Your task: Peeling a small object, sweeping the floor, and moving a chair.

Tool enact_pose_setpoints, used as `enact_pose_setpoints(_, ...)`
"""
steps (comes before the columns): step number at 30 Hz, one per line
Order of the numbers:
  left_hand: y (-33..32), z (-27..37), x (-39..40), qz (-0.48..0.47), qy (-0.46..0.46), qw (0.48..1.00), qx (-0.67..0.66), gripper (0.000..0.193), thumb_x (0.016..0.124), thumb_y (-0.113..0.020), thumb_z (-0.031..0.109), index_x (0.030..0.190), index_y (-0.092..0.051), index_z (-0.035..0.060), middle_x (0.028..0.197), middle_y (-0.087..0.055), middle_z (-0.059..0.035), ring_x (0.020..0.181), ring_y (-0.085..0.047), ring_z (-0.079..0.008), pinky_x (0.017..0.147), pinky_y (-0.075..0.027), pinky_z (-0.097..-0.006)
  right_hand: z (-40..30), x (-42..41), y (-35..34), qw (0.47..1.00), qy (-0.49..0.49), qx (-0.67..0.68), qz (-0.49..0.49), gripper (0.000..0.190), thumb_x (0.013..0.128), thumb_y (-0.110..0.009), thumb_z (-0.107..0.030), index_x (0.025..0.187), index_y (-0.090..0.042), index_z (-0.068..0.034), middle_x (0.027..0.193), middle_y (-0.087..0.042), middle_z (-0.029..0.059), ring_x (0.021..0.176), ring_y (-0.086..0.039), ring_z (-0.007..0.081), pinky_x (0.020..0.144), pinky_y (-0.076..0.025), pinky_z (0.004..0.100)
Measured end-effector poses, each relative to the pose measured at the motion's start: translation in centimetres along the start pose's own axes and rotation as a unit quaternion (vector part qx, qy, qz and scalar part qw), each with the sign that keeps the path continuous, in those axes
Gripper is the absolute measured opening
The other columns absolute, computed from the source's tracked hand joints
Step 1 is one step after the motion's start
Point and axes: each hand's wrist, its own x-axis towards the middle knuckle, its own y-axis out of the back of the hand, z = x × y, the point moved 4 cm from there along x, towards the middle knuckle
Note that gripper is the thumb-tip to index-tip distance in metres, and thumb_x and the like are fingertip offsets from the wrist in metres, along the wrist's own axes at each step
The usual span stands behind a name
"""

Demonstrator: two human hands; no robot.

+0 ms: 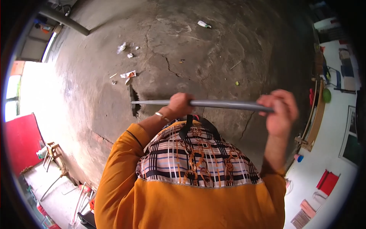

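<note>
A broom with a grey handle [226, 104] runs sideways in front of my body. My left hand [180, 103] is closed around the middle of the handle, palm down, a silver bangle at the wrist. Slightly blurred, my right hand [280, 110] wraps the handle's right end. The dark broom head [134, 100], with a ragged bristle edge, is at the left end, over the concrete floor [100, 106]. Just beyond it lie a torn red-and-white wrapper [128, 74], a small pale stick [113, 75] and a small silvery scrap [114, 82].
Farther out are a clear plastic bag [121, 48], crumpled white paper [130, 55], a bottle [204, 24], a thin stick [235, 65] and a green scrap [237, 83]. A grey post [68, 23] stands upper left, a wooden stool [52, 150] left, a wooden bench [316, 123] right.
</note>
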Motion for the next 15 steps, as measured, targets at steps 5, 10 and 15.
enact_pose_setpoints(5, -2.5, 15.3, 3.2, -0.09, -0.21, 0.971, -0.07, 0.017, 0.065, -0.068, 0.019, 0.08, -0.068, 0.0132, 0.066, -0.064, -0.0098, 0.066, -0.063, -0.0313, 0.067, -0.05, -0.0412, -12.0, -5.4, 8.9, 0.973, 0.167, -0.074, 0.138, 0.016, 0.088, -0.045, -0.004, 0.097, -0.05, 0.01, 0.061, -0.042, 0.0068, 0.052, -0.04, 0.0166, 0.048, -0.04, 0.0297)
enact_pose_setpoints(10, -5.8, 26.4, 3.6, -0.194, -0.323, 0.916, -0.135, 0.013, 0.065, -0.067, 0.018, 0.077, -0.066, 0.0135, 0.064, -0.062, -0.0094, 0.065, -0.062, -0.0308, 0.065, -0.05, -0.0409, -20.9, -11.2, 6.1, 0.641, 0.373, -0.607, 0.284, 0.015, 0.085, -0.051, -0.004, 0.086, -0.05, 0.01, 0.063, -0.043, 0.0094, 0.052, -0.038, 0.0147, 0.049, -0.038, 0.032)
enact_pose_setpoints(15, -8.1, 33.0, 4.3, -0.218, -0.385, 0.861, -0.252, 0.01, 0.065, -0.066, 0.015, 0.071, -0.059, 0.0107, 0.063, -0.06, -0.0086, 0.066, -0.062, -0.0332, 0.064, -0.048, -0.0411, -25.0, -16.7, 6.5, 0.529, 0.418, -0.604, 0.424, 0.044, 0.084, -0.052, -0.03, 0.074, -0.055, 0.012, 0.065, -0.054, 0.0212, 0.057, -0.056, 0.025, 0.053, -0.05, 0.0326)
